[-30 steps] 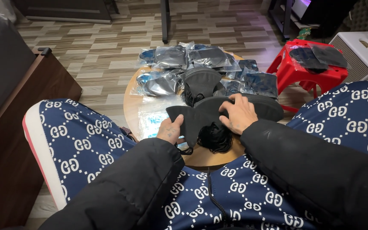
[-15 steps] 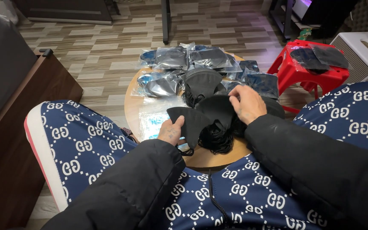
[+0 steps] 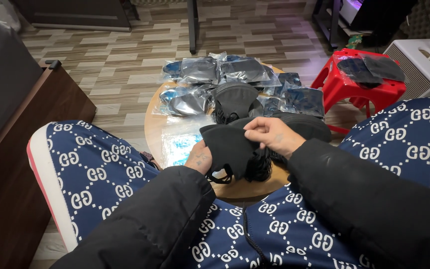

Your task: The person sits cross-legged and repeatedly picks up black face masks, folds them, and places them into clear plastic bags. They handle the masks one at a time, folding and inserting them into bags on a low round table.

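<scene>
Black fabric, soft and thin, folded flat: one face mask pinched between both hands above the near edge of the round wooden tabletop. Left hand closed on the lower left corner of the mask, thumb on top, ear loop hanging loose below. Right hand closed on the upper right edge, fingers curled over the fold. Mask lifted a little off the wood, tilted, not yet inside any bag.

Going left to right across the tabletop: empty clear sleeves lying flat near the left edge, just beside the left hand; then sealed bags with dark masks heaped toward the far edge; then a loose pile of unpacked black masks in the middle, touching the bags; more sealed bags at the right edge. Under the right hand, another dark stack of masks, partly hidden by the sleeve.

Judging from this: packing well under way, many bags already filled at the far side, but a good number of loose masks left, plus the one in hand. Exact count impossible to tell.

Further right, off the tabletop, a red plastic stool carrying two more dark bags.
</scene>
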